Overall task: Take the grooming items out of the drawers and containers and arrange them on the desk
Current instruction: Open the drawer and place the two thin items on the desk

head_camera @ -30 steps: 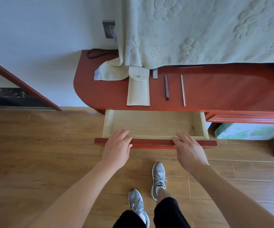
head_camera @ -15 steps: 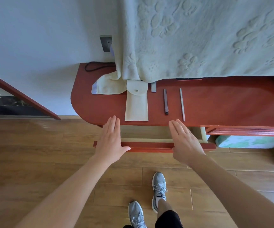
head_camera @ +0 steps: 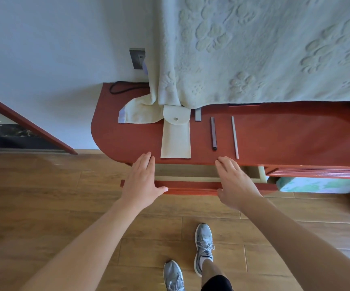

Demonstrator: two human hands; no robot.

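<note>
Drawer (head_camera: 190, 187) pushed further in; left hand (head_camera: 141, 181) and right hand (head_camera: 236, 182) press it, fingers (head_camera: 146, 162) straight, gripping nothing.

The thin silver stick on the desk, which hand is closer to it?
Right. The right hand has its fingertips just in front of the near end of the thin silver stick; the left hand is farther off, beyond the cream pouch.

Soft, even daylight, bright with no hard glare. The wall (head_camera: 54, 59) reads pale blue-white, dimmer beside the blanket (head_camera: 253, 49) and below the counter's (head_camera: 285, 139) left end, where a faint shadow falls. The floor (head_camera: 43, 196) carries a pale sheen at left. Wide-angle bowing curves the counter's front edge and tilts the door frame (head_camera: 29, 124); the far left is blurred.
</note>
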